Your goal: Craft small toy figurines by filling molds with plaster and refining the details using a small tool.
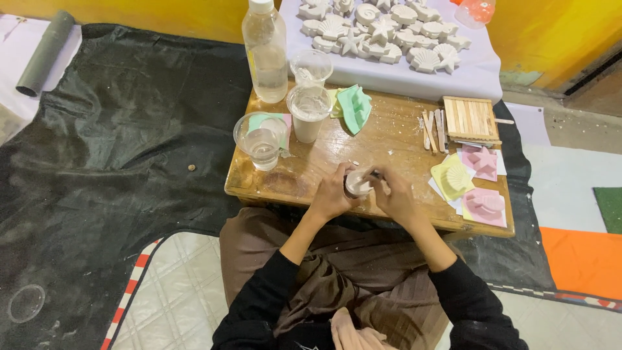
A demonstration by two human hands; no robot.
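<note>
Fingers of the left hand [332, 194] clasp a small white cup [357, 184] upright at the near edge of the low wooden table [389, 139]; just right, the right hand [395, 198] pinches a thin stick [374, 174] angled into its mouth.

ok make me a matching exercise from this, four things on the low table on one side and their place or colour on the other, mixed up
Things:
1. plastic bottle
2. green mould
3. wooden sticks
4. small white cup

Place or colour:
A. stacked at the table's far right
B. held between both hands
C. tall and clear, at the far edge
D. mint coloured, beside the filled cup

Pairs: 1-C, 2-D, 3-A, 4-B
</note>
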